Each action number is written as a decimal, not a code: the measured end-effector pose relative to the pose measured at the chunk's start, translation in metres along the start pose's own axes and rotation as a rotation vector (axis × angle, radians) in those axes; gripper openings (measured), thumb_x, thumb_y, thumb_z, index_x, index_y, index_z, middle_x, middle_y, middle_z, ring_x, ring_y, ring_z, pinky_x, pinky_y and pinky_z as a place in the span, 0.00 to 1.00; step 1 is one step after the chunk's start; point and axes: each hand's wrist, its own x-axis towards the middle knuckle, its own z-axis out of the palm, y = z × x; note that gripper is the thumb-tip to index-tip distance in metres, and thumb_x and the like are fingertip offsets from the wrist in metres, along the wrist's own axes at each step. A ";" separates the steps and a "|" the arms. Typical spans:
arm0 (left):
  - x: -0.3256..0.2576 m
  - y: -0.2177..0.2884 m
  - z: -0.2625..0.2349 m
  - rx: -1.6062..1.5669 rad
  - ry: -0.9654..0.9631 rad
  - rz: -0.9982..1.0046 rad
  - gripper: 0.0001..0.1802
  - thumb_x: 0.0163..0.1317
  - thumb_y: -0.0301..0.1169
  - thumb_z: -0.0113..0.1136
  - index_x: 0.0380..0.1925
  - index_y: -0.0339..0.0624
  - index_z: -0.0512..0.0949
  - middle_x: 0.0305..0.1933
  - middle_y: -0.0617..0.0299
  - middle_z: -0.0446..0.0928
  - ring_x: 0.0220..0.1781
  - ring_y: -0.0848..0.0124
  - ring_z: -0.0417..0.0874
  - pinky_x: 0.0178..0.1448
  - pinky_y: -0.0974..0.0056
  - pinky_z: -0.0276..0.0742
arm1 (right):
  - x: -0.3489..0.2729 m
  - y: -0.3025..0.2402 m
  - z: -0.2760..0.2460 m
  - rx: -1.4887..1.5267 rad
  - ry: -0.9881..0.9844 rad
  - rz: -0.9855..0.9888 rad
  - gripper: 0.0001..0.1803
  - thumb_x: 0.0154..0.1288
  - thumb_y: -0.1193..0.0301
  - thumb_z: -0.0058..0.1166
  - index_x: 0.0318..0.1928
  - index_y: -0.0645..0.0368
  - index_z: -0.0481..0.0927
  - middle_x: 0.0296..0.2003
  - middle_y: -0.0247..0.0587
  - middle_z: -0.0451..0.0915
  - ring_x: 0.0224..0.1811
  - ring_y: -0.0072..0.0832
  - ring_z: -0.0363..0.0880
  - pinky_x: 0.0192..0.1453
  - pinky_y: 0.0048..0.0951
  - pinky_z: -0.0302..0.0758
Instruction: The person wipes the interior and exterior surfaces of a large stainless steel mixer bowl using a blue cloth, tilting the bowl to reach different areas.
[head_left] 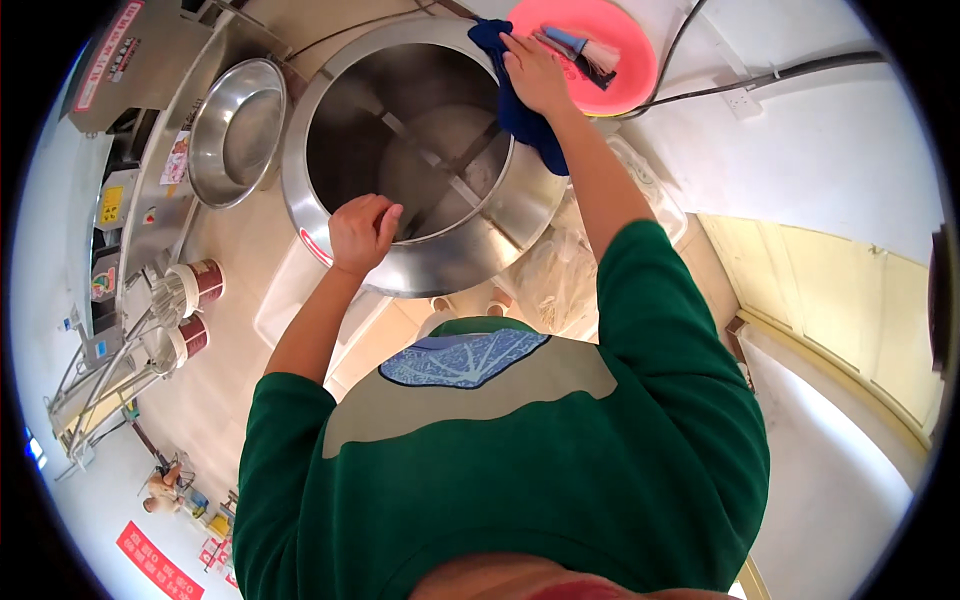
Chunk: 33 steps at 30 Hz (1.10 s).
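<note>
The drum (pixel 430 272) is standing open, the basin (pixel 640 60) sitting past its upper-right edge. The cloth (pixel 516 115) is draping over the drum's right edge, under the right hand (pixel 537 77); whether its fingers are pinching, I cannot tell. The left hand (pixel 360 233) is balling its fingers at the drum's lower-left edge. 1 brush (pixel 599 56) is lying in the basin.

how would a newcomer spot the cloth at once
Find the big round metal drum. Draped over its upper-right rim, in the picture, is the cloth. It is limp and dark blue, unlike the pink basin beside it.
</note>
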 end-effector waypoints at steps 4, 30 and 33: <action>-0.006 -0.001 -0.005 0.006 -0.001 -0.027 0.12 0.60 0.34 0.59 0.20 0.41 0.76 0.19 0.57 0.71 0.22 0.58 0.73 0.26 0.58 0.68 | -0.079 -0.018 -0.026 0.080 0.081 -0.106 0.23 0.69 0.65 0.41 0.65 0.47 0.68 0.64 0.39 0.67 0.68 0.42 0.61 0.68 0.51 0.59; -0.005 0.000 -0.007 -0.023 0.005 -0.011 0.11 0.58 0.35 0.60 0.21 0.42 0.76 0.19 0.58 0.70 0.21 0.59 0.73 0.26 0.58 0.68 | -0.033 -0.012 -0.007 0.149 0.142 -0.117 0.22 0.68 0.64 0.41 0.61 0.50 0.73 0.59 0.43 0.73 0.62 0.42 0.70 0.63 0.45 0.67; -0.001 0.002 -0.005 -0.036 0.024 -0.009 0.11 0.58 0.35 0.61 0.21 0.42 0.76 0.19 0.58 0.70 0.22 0.59 0.74 0.26 0.58 0.68 | -0.055 -0.016 -0.012 0.043 0.211 -0.081 0.22 0.68 0.66 0.41 0.61 0.51 0.73 0.59 0.43 0.73 0.62 0.43 0.69 0.64 0.45 0.66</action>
